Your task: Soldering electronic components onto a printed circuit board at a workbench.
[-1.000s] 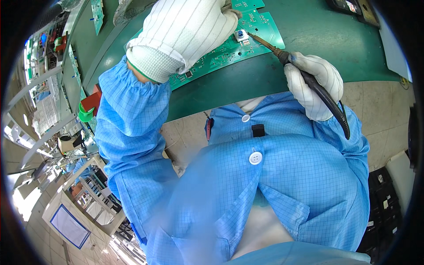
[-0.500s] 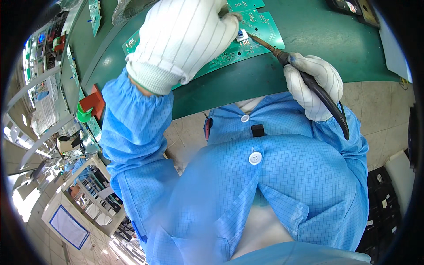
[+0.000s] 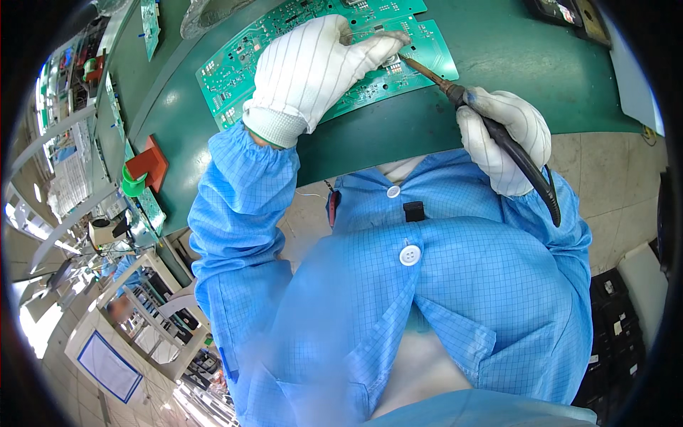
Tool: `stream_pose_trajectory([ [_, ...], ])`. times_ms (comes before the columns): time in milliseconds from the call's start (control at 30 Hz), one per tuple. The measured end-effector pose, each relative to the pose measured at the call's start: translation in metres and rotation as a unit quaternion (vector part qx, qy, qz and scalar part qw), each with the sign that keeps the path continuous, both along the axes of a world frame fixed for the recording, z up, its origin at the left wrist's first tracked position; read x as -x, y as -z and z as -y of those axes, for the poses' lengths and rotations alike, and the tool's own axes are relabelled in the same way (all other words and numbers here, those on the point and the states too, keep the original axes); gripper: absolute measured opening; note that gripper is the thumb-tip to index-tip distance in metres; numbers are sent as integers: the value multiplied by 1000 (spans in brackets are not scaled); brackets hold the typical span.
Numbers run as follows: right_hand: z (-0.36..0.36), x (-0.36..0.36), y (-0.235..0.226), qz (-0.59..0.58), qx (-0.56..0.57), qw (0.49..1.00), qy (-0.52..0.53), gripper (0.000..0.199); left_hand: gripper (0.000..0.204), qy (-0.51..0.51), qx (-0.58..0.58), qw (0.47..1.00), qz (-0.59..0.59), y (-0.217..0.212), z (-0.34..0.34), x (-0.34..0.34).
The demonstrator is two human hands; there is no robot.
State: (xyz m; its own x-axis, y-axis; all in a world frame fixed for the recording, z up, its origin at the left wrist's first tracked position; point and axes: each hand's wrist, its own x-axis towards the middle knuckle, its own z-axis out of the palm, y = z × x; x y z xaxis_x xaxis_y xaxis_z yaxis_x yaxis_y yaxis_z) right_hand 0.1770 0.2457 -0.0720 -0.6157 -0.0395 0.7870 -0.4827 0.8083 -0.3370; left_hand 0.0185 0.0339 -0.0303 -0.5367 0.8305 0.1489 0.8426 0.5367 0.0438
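Note:
A green circuit board [image 3: 228,82] with many small parts lies on the green worktop. My left hand [image 3: 306,75], in a white striped glove, rests over the board. Its fingers are drawn together and reach to a small white component [image 3: 391,62], which they partly cover. What they pinch, if anything, is too small to tell. My right hand [image 3: 506,139], gloved too, is wrapped round the dark handle of a soldering iron [image 3: 429,72]. The iron's tip points left and meets the board close beside that component and my left fingertips.
Left on the worktop are a red-brown block [image 3: 151,165] and a green round piece [image 3: 133,185]. A clear plastic bag [image 3: 206,16] lies at the back, and a dark device [image 3: 562,11] stands far right. The worktop's near edge [image 3: 384,160] runs before my body.
My left hand has come down and nearer, uncovering more of the board's left part, and its fingertips now cover much of the white component. My right hand and the iron have hardly moved.

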Motion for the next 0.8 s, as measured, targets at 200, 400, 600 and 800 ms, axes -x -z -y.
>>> stream_pose_trajectory([
  [200,-1,-3,1,-10,36,999,19,22,69,-119,-14,984,132,-14,-12,-5],
  [400,5,-10,-7,51,112,992,3,25,50,1,-57,993,-103,11,-2,-12],
  [600,17,-17,-11,85,106,990,43,25,21,-4,-181,979,-89,8,18,-22],
  [800,40,-11,-40,-6,16,1000,13,24,16,-183,-217,953,111,-6,36,-45],
])
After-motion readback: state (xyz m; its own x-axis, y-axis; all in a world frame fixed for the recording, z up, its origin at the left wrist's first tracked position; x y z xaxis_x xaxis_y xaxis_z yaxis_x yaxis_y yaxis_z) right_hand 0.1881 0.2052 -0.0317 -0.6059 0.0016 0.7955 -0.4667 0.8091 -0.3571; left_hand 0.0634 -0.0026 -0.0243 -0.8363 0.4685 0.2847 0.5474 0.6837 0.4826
